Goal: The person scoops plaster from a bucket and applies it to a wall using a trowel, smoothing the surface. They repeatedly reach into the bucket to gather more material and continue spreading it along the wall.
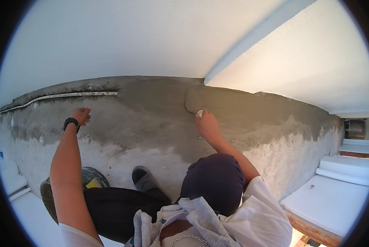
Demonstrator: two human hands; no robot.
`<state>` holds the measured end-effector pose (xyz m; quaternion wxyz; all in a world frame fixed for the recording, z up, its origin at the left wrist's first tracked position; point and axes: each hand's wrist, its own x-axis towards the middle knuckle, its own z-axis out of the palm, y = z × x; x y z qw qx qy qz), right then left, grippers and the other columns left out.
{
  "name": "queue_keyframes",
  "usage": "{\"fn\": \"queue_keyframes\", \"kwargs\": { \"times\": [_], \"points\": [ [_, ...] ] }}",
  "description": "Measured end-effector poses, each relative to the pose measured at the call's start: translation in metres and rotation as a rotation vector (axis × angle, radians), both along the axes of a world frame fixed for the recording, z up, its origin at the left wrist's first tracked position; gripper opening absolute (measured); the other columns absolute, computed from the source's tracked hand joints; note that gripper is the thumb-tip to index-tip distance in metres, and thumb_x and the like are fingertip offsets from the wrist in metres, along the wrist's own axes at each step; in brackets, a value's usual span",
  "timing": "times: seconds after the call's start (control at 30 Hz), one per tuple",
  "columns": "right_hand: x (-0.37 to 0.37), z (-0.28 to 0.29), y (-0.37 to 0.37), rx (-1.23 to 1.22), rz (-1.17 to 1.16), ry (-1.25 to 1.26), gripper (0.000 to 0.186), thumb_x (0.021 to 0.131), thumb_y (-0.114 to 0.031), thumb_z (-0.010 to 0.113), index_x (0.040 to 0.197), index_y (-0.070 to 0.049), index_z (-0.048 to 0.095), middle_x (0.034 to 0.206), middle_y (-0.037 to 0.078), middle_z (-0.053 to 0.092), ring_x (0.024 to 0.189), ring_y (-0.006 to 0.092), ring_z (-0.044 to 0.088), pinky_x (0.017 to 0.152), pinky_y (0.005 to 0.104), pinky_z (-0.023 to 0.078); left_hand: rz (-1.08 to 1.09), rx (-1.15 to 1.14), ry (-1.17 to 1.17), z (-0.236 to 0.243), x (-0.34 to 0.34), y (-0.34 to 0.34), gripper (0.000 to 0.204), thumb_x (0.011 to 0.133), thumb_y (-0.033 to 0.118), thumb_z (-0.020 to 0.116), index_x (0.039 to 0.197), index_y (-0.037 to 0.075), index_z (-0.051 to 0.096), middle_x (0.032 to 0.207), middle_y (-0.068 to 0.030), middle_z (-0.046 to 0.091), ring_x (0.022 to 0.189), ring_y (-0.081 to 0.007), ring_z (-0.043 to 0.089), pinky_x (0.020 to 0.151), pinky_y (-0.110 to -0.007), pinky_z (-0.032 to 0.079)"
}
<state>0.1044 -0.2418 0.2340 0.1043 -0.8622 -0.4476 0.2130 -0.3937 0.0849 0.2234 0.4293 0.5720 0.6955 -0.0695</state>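
Note:
My right hand point(208, 124) is closed around the pale handle of a trowel point(194, 100). Its blade, seemingly smeared with mortar, lies against the wet grey mortar band point(151, 96); only its dark left edge stands out clearly. My left hand point(82, 116) hangs over the grey surface further left, with a black watch on the wrist. Its fingers are loosely bent and apart, and I see nothing in them. Just beyond that hand, a thin whitish pipe point(77, 94) runs along the mortar and stops where the smoother band begins.
A white wall point(122, 37) borders the mortar on the far side, with a pale raised strip point(254, 41) crossing it. By my left forearm stands a dark bucket point(100, 176) with something yellow in it. My sandaled foot point(141, 176) is beside it. White ledges point(328, 201) lie at right.

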Motion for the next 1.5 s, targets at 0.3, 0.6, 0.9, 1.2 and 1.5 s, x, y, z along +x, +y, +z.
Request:
{"fn": "queue_keyframes", "kwargs": {
  "times": [0.3, 0.6, 0.9, 1.2, 1.5],
  "points": [
    [0.017, 0.002, -0.005, 0.087, 0.015, -0.05, 0.034, 0.095, -0.027, 0.058, 0.107, 0.005, 0.059, 0.102, 0.028, 0.064, 0.092, 0.0458, 0.064, 0.082, 0.0523, 0.051, -0.025, -0.006, 0.038, -0.01, -0.013, 0.005, 0.069, 0.096, 0.059, 0.056, 0.131, -0.001, 0.059, 0.104, -0.0152, 0.073, 0.077, -0.021, 0.071, 0.062, -0.036, 0.056],
    [-0.017, 0.0, 0.021, 0.088, 0.124, 0.027, 0.034, 0.095, -0.027, 0.059, 0.106, 0.005, 0.058, 0.102, 0.03, 0.063, 0.091, 0.0476, 0.063, 0.081, 0.0538, 0.051, -0.079, 0.031, 0.027, 0.007, 0.008, 0.004, 0.07, 0.098, 0.059, 0.053, 0.133, -0.001, 0.058, 0.108, -0.0142, 0.073, 0.086, -0.0212, 0.072, 0.067, -0.037, 0.057],
    [0.039, 0.037, 0.051, 0.223, 0.471, -0.149, 0.047, 0.095, -0.034, 0.061, 0.127, -0.001, 0.058, 0.114, 0.027, 0.065, 0.102, 0.0461, 0.063, 0.09, 0.0536, 0.05, -0.238, 0.314, 0.035, 0.115, 0.034, 0.028, 0.088, 0.092, 0.081, 0.032, 0.08, 0.002, 0.071, 0.073, -0.011, 0.069, 0.064, -0.0226, 0.066, 0.065, -0.039, 0.054],
    [0.074, 0.113, 0.111, 0.168, 0.93, -0.068, 0.04, 0.09, -0.018, 0.066, 0.12, 0.008, 0.057, 0.108, 0.029, 0.064, 0.1, 0.0471, 0.061, 0.085, 0.0502, 0.05, -0.108, 0.98, 0.325, 0.433, -0.13, -0.147, 0.079, 0.093, 0.073, 0.046, 0.129, 0.006, 0.066, 0.113, -0.013, 0.072, 0.103, -0.0228, 0.067, 0.089, -0.038, 0.052],
    [0.014, 0.095, 0.134, 0.255, 0.848, 0.368, 0.029, 0.094, -0.025, 0.065, 0.094, 0.004, 0.061, 0.083, 0.025, 0.063, 0.08, 0.0437, 0.062, 0.071, 0.0467, 0.048, 2.077, 0.667, -0.478, 0.256, -0.116, -0.529, 0.111, 0.084, 0.083, 0.049, 0.155, 0.001, 0.027, 0.157, -0.0227, 0.031, 0.139, -0.0381, 0.039, 0.109, -0.058, 0.034]
  ]
}}
